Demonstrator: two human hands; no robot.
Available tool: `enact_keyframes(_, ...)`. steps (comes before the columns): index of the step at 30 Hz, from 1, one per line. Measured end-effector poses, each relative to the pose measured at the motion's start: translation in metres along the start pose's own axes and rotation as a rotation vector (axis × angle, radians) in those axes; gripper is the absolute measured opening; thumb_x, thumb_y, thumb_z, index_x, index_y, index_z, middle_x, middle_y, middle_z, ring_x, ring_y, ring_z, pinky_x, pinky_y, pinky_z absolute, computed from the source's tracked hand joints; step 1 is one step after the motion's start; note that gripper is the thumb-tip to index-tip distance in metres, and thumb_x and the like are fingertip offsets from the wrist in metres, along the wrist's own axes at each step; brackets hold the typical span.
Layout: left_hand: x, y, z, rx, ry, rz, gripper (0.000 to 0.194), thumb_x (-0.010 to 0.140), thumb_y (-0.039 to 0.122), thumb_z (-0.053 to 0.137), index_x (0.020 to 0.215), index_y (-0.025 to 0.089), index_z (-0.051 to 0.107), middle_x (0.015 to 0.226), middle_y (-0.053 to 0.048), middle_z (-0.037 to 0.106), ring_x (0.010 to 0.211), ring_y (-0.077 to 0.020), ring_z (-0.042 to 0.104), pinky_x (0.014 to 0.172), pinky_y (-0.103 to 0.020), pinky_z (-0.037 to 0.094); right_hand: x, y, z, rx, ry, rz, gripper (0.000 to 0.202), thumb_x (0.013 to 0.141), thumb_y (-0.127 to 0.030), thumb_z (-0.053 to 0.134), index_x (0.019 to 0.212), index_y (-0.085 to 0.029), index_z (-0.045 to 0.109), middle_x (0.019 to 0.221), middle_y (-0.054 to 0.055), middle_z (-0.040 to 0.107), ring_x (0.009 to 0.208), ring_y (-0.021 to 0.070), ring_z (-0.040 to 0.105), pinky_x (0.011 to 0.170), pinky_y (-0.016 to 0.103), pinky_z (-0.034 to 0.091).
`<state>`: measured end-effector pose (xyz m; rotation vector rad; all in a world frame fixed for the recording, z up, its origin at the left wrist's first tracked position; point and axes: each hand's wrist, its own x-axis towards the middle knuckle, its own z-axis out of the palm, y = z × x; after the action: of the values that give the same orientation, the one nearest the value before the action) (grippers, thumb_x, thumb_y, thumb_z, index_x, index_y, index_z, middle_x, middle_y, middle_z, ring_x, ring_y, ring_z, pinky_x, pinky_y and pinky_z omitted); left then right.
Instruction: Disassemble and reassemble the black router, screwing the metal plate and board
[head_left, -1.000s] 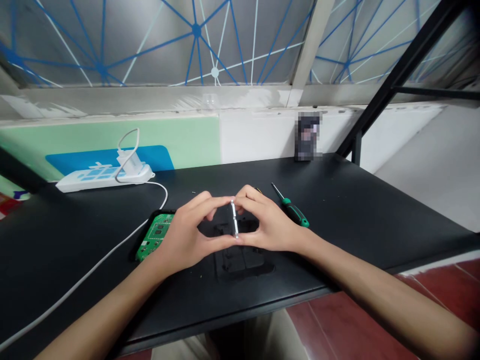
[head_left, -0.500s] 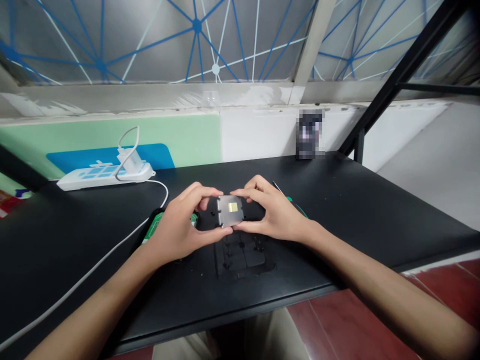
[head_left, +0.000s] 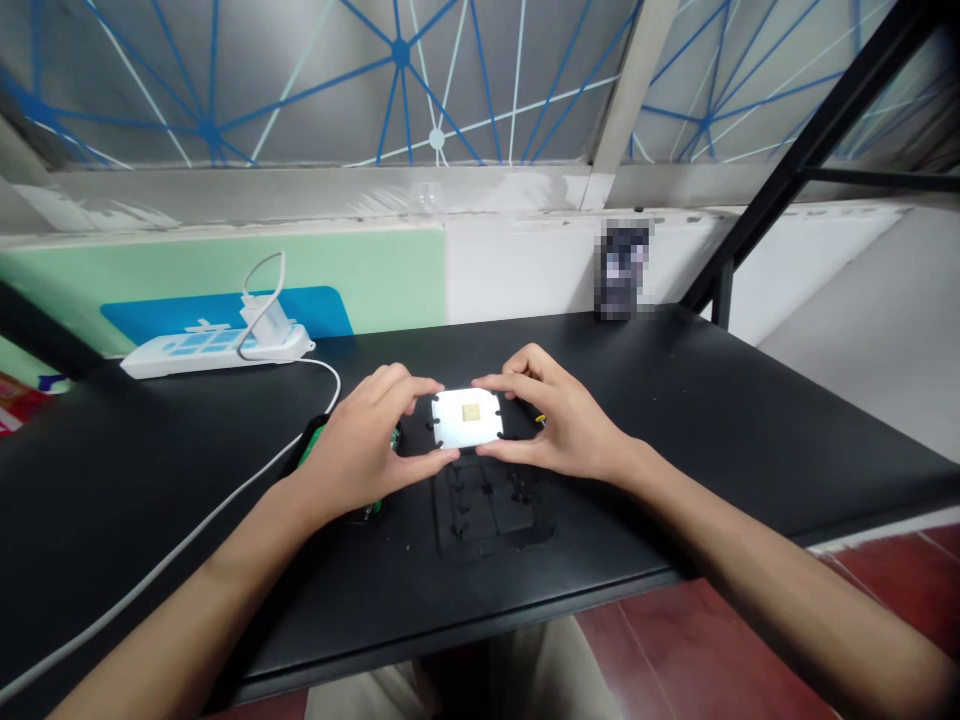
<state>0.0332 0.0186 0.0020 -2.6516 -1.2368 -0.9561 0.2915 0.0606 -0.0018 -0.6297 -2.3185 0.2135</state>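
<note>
Between both hands, above the black tabletop, is a small silvery rectangular plate [head_left: 450,428] with a yellowish square in its middle and small dark notches or clips along its side edges. My left hand [head_left: 367,430] pinches its left end, thumb below and fingers above. The right end is pinched the same way by my right hand [head_left: 559,415]. Beneath the plate lies a black plastic frame [head_left: 487,520] that looks like a sprue with thin runners. A green board-like item [head_left: 313,440] in a dark surround is mostly hidden behind my left hand.
A white power strip [head_left: 217,350] with a plugged-in charger stands at the back left. Its white cable [head_left: 187,540] runs across the left of the table [head_left: 750,430]. A blurred dark object [head_left: 622,270] leans on the wall. A small yellow item [head_left: 540,419] shows beside my right hand.
The plate has tilted so its face now shines bright white, and more of its width shows between the hands. My right hand has shifted slightly right; both hands keep their pinch.
</note>
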Motion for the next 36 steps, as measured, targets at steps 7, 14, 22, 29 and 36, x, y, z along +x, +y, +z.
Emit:
enact_keyframes(7, -0.002, 0.008, 0.000, -0.011, -0.065, -0.049, 0.048, 0.083, 0.034, 0.075, 0.123, 0.022, 0.054, 0.103, -0.005, 0.050, 0.091, -0.0224, 0.058, 0.074, -0.035, 0.051, -0.002, -0.001, 0.002, -0.014, -0.034, -0.014, 0.060, 0.079, -0.050, 0.077, 0.126, -0.016, 0.062, 0.102, 0.006, 0.049, 0.088, 0.0172, 0.056, 0.073, 0.033, 0.053)
enact_keyframes(14, 0.000, 0.024, 0.002, -0.076, -0.030, -0.129, 0.044, 0.079, 0.027, 0.075, 0.119, 0.021, 0.058, 0.103, -0.005, 0.047, 0.092, -0.0231, 0.056, 0.076, -0.036, 0.051, -0.001, -0.004, 0.000, 0.010, -0.080, 0.003, 0.057, 0.079, -0.053, 0.076, 0.125, -0.021, 0.063, 0.103, 0.007, 0.051, 0.089, 0.0185, 0.057, 0.076, 0.035, 0.054)
enact_keyframes(22, 0.000, 0.042, 0.004, -0.310, -0.167, -0.312, 0.039, 0.072, 0.025, 0.083, 0.107, 0.025, 0.064, 0.101, -0.003, 0.050, 0.099, -0.0263, 0.051, 0.088, -0.044, 0.048, -0.001, 0.006, -0.011, 0.092, 0.116, 0.032, 0.036, 0.097, -0.042, 0.057, 0.128, -0.025, 0.060, 0.092, 0.003, 0.054, 0.085, 0.0175, 0.056, 0.078, 0.037, 0.052)
enact_keyframes(29, -0.006, 0.052, 0.010, -0.302, -0.275, -0.366, 0.032, 0.073, 0.032, 0.082, 0.101, 0.028, 0.066, 0.097, -0.002, 0.049, 0.097, -0.0272, 0.046, 0.086, -0.045, 0.046, 0.001, 0.013, -0.006, 0.010, 0.165, 0.116, 0.020, 0.096, -0.032, 0.059, 0.112, -0.023, 0.067, 0.089, 0.002, 0.057, 0.078, 0.0151, 0.058, 0.075, 0.035, 0.054)
enact_keyframes(36, -0.007, 0.054, 0.013, -0.272, -0.311, -0.396, 0.032, 0.071, 0.031, 0.082, 0.096, 0.025, 0.065, 0.099, -0.003, 0.049, 0.097, -0.0276, 0.045, 0.085, -0.046, 0.045, 0.002, 0.012, -0.003, 0.024, 0.159, 0.129, 0.018, 0.096, -0.030, 0.059, 0.108, -0.022, 0.069, 0.089, 0.003, 0.058, 0.078, 0.0147, 0.059, 0.074, 0.034, 0.054)
